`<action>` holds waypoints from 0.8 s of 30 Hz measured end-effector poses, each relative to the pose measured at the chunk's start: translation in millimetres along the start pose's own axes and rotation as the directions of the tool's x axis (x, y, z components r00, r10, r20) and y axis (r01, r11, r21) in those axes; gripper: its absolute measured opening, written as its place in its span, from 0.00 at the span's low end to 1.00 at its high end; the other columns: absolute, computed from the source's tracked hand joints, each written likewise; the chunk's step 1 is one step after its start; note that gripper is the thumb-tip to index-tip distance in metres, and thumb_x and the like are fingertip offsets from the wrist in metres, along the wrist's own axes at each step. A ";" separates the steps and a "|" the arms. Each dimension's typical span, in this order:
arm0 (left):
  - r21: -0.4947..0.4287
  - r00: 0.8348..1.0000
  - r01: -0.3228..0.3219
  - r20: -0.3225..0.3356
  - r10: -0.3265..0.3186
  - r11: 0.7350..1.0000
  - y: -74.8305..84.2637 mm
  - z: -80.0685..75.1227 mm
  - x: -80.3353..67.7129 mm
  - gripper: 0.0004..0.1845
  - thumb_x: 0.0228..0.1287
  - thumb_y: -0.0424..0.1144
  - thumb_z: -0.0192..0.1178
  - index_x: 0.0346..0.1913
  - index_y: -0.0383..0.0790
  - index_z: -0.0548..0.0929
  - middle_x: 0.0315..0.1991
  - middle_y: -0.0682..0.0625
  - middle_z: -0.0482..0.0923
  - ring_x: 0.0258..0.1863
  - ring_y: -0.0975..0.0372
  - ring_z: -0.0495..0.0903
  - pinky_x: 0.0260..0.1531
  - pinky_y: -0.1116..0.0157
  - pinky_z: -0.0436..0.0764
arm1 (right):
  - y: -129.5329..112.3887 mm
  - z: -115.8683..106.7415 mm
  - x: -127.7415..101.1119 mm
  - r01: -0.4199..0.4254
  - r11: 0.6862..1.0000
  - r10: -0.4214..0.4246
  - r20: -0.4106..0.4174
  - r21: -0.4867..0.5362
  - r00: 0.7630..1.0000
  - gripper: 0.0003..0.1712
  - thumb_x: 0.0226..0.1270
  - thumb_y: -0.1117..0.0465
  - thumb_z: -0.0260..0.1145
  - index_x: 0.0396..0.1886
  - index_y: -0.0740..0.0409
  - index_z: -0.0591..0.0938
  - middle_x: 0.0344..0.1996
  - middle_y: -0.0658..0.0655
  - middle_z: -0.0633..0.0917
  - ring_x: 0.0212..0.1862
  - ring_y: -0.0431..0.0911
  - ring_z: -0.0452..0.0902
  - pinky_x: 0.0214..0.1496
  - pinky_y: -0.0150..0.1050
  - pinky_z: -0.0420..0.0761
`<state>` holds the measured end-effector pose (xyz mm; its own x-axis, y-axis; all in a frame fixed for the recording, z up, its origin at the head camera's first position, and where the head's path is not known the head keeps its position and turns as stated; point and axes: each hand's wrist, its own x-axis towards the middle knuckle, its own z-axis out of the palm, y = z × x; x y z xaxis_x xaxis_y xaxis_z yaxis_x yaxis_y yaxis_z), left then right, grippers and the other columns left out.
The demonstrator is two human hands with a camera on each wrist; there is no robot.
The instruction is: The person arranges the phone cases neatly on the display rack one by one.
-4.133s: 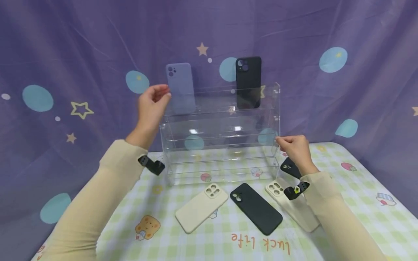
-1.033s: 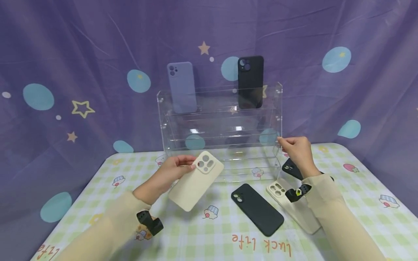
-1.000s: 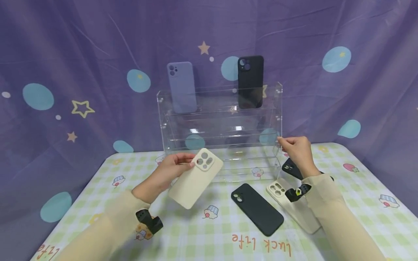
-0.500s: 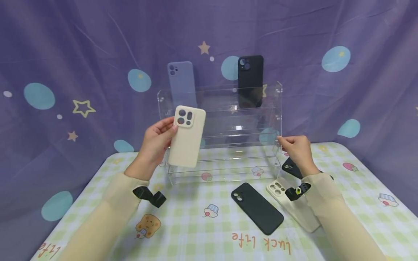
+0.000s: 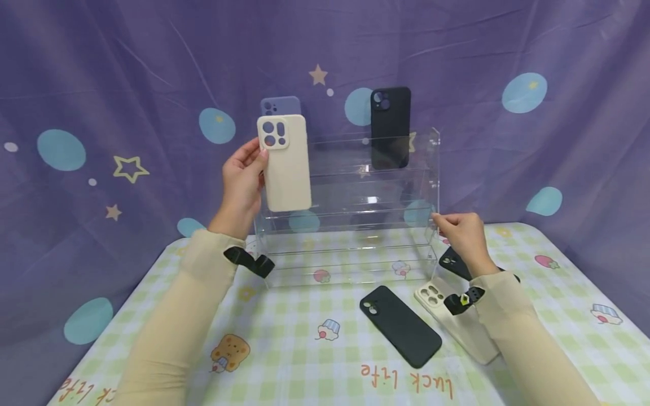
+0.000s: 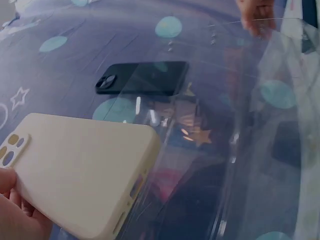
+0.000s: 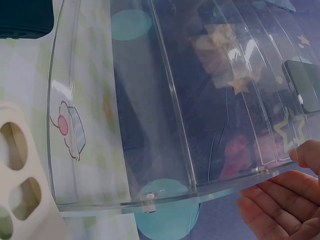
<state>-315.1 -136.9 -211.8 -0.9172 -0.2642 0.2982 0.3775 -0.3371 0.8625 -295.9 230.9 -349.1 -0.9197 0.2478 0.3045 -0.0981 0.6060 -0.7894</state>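
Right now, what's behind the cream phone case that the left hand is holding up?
Behind the cream case, held by the left hand, stands the lilac case on the clear stand. Only its top edge with the camera cutout shows; the rest is covered.

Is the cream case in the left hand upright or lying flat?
Upright: the cream case is held vertically, camera cutout on top, by the left hand.

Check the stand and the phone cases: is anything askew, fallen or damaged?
Nothing stands out. The clear stand sits level; the purple case and black case stand upright on top. The left hand holds a cream case upright.
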 end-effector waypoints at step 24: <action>0.058 0.967 -0.223 -0.115 0.228 0.973 -26.1 3.6 40.4 0.14 0.63 0.25 0.57 0.52 0.32 0.77 0.35 0.53 0.76 0.35 0.66 0.75 0.33 0.74 0.76 | 0.2 1.3 -0.3 0.008 1.000 -0.008 0.000 -0.001 1.000 0.25 0.65 0.44 0.61 0.37 0.63 0.88 0.32 0.64 0.87 0.26 0.37 0.76 0.31 0.34 0.75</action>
<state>-362.5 -135.5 -220.7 -0.7861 -0.4360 0.4381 0.5642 -0.2170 0.7966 -296.2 229.9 -350.1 -0.9187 0.2430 0.3113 -0.1053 0.6090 -0.7861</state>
